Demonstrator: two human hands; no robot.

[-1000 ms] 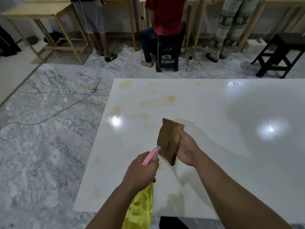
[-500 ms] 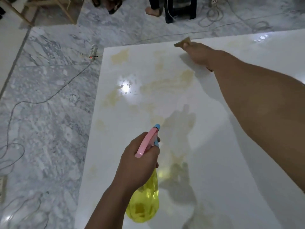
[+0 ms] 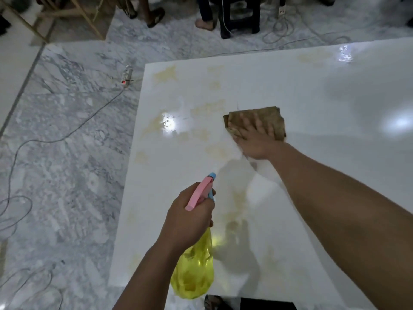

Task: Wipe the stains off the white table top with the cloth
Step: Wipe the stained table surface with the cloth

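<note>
Presently, the right hand [image 3: 253, 139] lies flat on a folded brown cloth [image 3: 266, 118] at centre right of the frame, fingers spread and straight, pressing the cloth onto the glossy white table surface [image 3: 312, 104]; the grip is spread, not curled. Fingers are motion-blurred. The cloth sits on the surface just right of a cluster of pale yellow stains [image 3: 209, 108]. Further stains show at the upper left corner of the surface, along its left edge, and faintly toward the upper right. Light reflections mark the surface at centre left and at far right.

The left hand [image 3: 190, 217], lower centre of the frame, is wrapped round the neck of a translucent yellow plastic spray bottle [image 3: 194, 274] with a pink trigger head and blue nozzle [image 3: 201, 191]; the grip is curled tight on the bottle, which is held above the near part of the surface, nozzle pointing up-frame toward the stains.

A grey-veined marble floor [image 3: 67, 164] fills the left of the frame, carrying a white power strip [image 3: 127, 76] and trailing cables. Wooden furniture legs, a dark stool and the feet of other persons occupy the top edge.
</note>
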